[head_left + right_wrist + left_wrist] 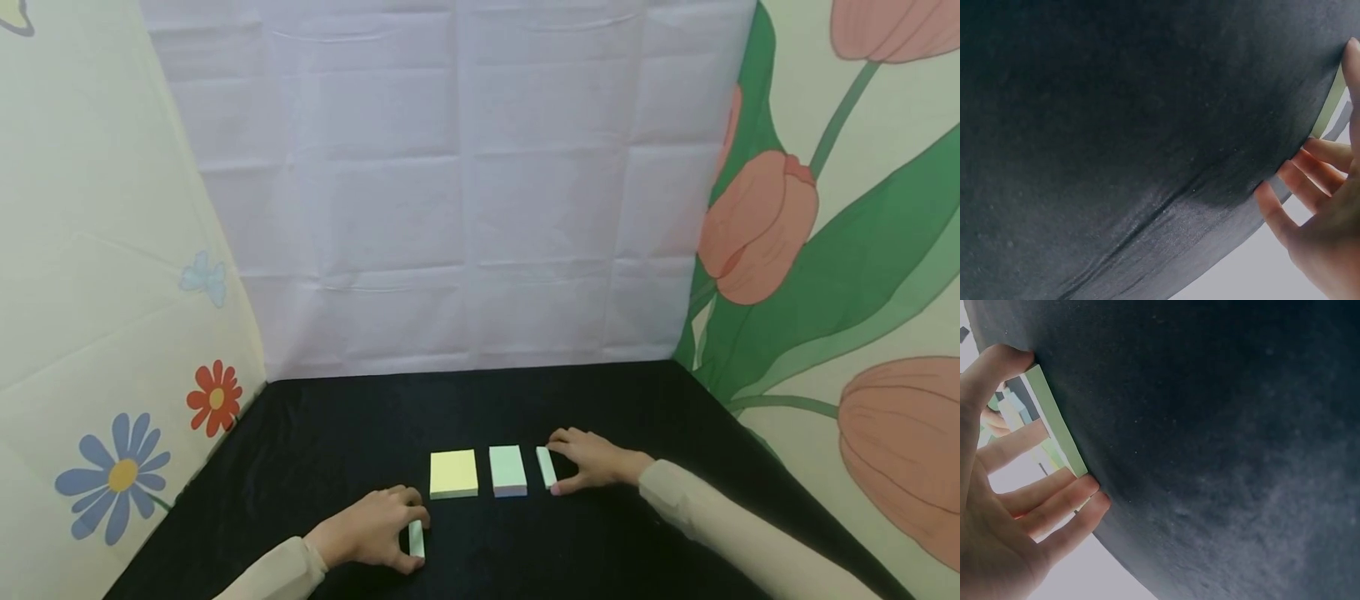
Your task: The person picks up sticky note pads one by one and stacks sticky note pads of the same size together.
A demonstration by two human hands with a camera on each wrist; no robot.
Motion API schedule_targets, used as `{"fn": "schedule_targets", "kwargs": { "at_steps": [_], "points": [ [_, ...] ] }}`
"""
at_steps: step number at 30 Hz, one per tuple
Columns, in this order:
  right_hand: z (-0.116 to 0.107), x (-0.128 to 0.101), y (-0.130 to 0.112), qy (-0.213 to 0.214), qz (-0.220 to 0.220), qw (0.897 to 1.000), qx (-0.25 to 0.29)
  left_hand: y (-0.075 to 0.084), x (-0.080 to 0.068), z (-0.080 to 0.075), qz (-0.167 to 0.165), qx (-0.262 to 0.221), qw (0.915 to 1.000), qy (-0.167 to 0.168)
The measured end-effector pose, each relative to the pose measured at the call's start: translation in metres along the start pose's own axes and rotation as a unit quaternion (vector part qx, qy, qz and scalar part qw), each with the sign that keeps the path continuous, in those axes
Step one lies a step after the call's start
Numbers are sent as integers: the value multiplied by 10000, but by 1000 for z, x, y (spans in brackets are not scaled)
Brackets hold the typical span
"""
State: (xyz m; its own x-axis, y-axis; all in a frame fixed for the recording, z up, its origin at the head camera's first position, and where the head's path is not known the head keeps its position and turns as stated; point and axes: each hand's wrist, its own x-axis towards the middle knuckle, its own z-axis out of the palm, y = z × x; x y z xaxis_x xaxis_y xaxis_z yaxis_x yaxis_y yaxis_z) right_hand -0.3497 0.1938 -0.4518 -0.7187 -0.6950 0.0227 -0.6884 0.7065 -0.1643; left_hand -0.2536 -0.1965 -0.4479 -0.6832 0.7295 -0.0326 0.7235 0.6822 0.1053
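Note:
My left hand (371, 529) pinches a narrow pale green sticky-note pad (416, 540) by its two ends, thumb at the near end and fingers at the far one. The left wrist view shows that narrow pad (1059, 425) spanning thumb to fingertips, close over the black cloth. On the other side, my right hand (600, 460) holds a second narrow pale green pad (546, 468) the same way; its end (1330, 106) shows at the edge of the right wrist view. Between the hands lie a square yellow sticky-note pad (453, 473) and a pale green pad (507, 467) with a bluish lower layer.
A black cloth (360, 425) covers the table. Behind it hangs a creased white sheet (457, 192). Flower-printed cloths stand along the left side (90, 317) and the right side (757, 225).

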Motion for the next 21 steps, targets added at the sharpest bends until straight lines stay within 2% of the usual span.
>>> {"fn": "schedule_targets", "kwargs": {
  "at_steps": [15,21],
  "points": [
    [-2,0,-2,-70,86,9999,83,3,4,4,-135,203,9997,-44],
    [-2,-1,-2,-66,89,9999,58,1,3,5,-51,183,9998,67]
  ]
}}
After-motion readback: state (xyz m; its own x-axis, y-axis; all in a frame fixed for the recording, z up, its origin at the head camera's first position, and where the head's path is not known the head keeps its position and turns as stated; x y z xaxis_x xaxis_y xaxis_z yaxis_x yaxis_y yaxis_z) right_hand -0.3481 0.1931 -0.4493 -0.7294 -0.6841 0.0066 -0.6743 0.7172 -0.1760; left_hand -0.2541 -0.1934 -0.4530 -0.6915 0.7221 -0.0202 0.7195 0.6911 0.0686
